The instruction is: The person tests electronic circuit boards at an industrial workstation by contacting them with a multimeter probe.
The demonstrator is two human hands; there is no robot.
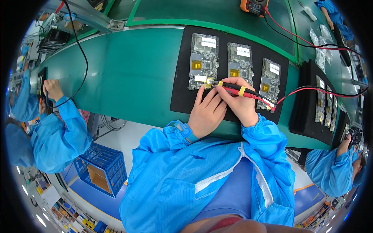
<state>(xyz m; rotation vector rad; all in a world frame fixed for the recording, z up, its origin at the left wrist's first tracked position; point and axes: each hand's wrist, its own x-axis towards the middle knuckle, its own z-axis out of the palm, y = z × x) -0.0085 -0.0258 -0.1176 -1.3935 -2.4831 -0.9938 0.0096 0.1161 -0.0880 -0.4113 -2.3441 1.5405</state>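
Observation:
Three grey circuit boards lie in a row on a black mat (pixel 179 95): a left board (pixel 204 52), a middle board (pixel 234 58) and a right board (pixel 271 79). My right hand (pixel 244 106) grips a black test probe (pixel 233 86) and a red test probe (pixel 230 91), both banded with yellow tape. Their tips meet the lower end of the left board, by a small round silver part (pixel 210 80). Exact contact is too small to make out. My left hand (pixel 207 115) lies flat with fingers stretched toward that same end, its fingertips at the board's lower edge.
An orange multimeter (pixel 254 6) stands beyond the mat; red and black leads (pixel 311 88) loop off to the right. More boards (pixel 320 101) rest on stacked black mats at right. Co-workers in blue sit on both sides. A blue crate (pixel 103 167) is on the floor at left.

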